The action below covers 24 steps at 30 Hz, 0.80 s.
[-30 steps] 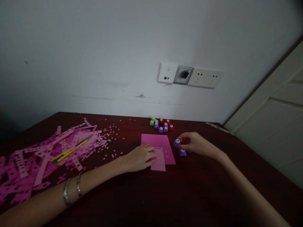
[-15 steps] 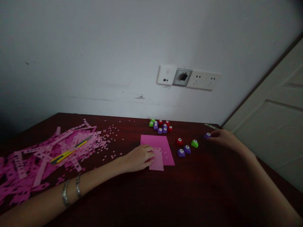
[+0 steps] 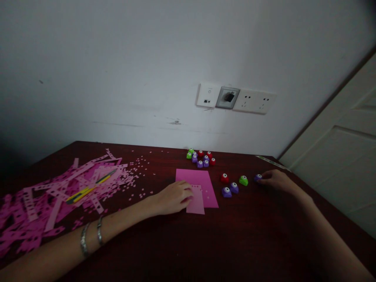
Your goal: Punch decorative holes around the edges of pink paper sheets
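My left hand (image 3: 174, 197) rests with bent fingers on the left side of a small light pink sheet (image 3: 197, 203), its fingertips closed against it. The sheet bears a row of small cut-outs near its top and overlaps a larger bright pink sheet (image 3: 190, 174). At the right, my right hand (image 3: 276, 181) has its fingertips closed on a small purple craft punch (image 3: 257, 178) at table level. Left of that stand a green punch (image 3: 243, 180), a red punch (image 3: 224, 178) and two purple punches, one of them nearest the front (image 3: 226, 192).
Several more punches (image 3: 200, 164) cluster near the wall. Punched pink paper strips (image 3: 55, 192), tiny confetti and yellow cutters (image 3: 82, 193) cover the table's left. A pale strip (image 3: 273, 161) lies at the back right edge. Wall sockets (image 3: 255, 102) and a white door (image 3: 346, 156) stand beyond.
My right hand has come slightly nearer the front with the purple punch, now about level with the green one. My left hand stays on the light pink sheet. The view has shifted a little.
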Each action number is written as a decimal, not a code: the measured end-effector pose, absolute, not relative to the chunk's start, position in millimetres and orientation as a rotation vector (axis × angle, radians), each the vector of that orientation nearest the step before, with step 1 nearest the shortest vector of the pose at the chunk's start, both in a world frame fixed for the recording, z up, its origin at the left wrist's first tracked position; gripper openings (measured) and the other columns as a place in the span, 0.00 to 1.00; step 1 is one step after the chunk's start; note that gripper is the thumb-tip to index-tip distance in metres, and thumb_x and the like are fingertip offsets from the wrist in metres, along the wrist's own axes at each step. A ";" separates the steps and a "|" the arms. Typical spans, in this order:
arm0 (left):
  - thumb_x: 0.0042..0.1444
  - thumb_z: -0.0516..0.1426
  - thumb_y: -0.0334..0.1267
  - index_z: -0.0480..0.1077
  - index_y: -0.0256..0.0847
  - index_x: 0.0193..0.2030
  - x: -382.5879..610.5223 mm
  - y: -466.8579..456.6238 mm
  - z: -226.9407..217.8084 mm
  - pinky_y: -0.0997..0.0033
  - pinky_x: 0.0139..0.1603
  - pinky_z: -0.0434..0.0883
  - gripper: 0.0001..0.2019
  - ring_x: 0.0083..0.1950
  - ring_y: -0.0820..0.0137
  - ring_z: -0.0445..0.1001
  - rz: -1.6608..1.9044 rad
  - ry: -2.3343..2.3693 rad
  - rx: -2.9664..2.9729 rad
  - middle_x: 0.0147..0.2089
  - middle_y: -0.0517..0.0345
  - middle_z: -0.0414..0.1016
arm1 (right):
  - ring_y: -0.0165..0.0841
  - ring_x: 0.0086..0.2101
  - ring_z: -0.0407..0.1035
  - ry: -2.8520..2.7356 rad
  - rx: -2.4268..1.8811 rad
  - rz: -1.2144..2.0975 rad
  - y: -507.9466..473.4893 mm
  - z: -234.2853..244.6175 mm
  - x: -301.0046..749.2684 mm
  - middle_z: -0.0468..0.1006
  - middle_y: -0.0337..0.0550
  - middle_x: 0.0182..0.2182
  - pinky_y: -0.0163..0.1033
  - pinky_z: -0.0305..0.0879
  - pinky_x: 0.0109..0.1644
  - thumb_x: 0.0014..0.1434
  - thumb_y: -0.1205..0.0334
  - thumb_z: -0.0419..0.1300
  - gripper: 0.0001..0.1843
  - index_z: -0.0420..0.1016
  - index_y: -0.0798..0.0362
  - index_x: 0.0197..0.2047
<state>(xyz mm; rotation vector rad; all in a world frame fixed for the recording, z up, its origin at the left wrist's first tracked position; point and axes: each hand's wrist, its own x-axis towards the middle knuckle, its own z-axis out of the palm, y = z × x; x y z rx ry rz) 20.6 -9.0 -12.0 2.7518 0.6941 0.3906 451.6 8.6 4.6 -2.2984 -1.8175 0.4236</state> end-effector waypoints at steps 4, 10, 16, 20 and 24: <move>0.58 0.50 0.34 0.71 0.38 0.41 20.9 -4.3 -8.3 0.68 0.49 0.65 0.09 0.46 0.68 0.68 0.437 0.705 2.675 0.45 0.52 0.71 | 0.40 0.27 0.73 -1.812 -2.325 0.502 7.5 7.6 449.2 0.79 0.47 0.27 0.38 0.64 0.28 0.44 0.50 0.59 0.18 0.78 0.56 0.32; 0.53 0.53 0.34 0.72 0.38 0.38 31.5 37.0 1.8 0.67 0.47 0.65 0.08 0.43 0.69 0.69 0.617 0.875 2.547 0.40 0.54 0.73 | 0.42 0.34 0.73 -1.893 -2.177 0.265 8.0 28.3 435.7 0.80 0.49 0.32 0.40 0.66 0.38 0.44 0.53 0.60 0.14 0.78 0.53 0.31; 0.51 0.54 0.40 0.72 0.34 0.34 61.4 89.3 -6.7 0.72 0.33 0.63 0.11 0.31 0.72 0.68 0.586 1.161 2.402 0.31 0.54 0.73 | 0.40 0.35 0.73 -2.095 -2.036 0.295 3.6 50.3 380.6 0.80 0.46 0.34 0.39 0.66 0.39 0.49 0.51 0.58 0.16 0.77 0.52 0.36; 0.51 0.54 0.51 0.70 0.34 0.28 80.8 99.6 -12.4 0.68 0.32 0.62 0.19 0.32 0.67 0.69 0.474 1.340 2.453 0.29 0.51 0.71 | 0.39 0.37 0.72 -2.210 -1.935 0.301 -2.8 53.1 346.9 0.79 0.48 0.37 0.38 0.64 0.40 0.52 0.53 0.57 0.16 0.77 0.54 0.37; 0.48 0.56 0.57 0.70 0.33 0.33 93.5 99.2 -15.8 0.63 0.33 0.65 0.24 0.38 0.59 0.70 0.461 1.454 2.477 0.34 0.43 0.71 | 0.38 0.34 0.72 -2.230 -1.897 0.362 -11.6 56.8 322.8 0.79 0.46 0.34 0.37 0.64 0.36 0.54 0.52 0.56 0.16 0.76 0.53 0.38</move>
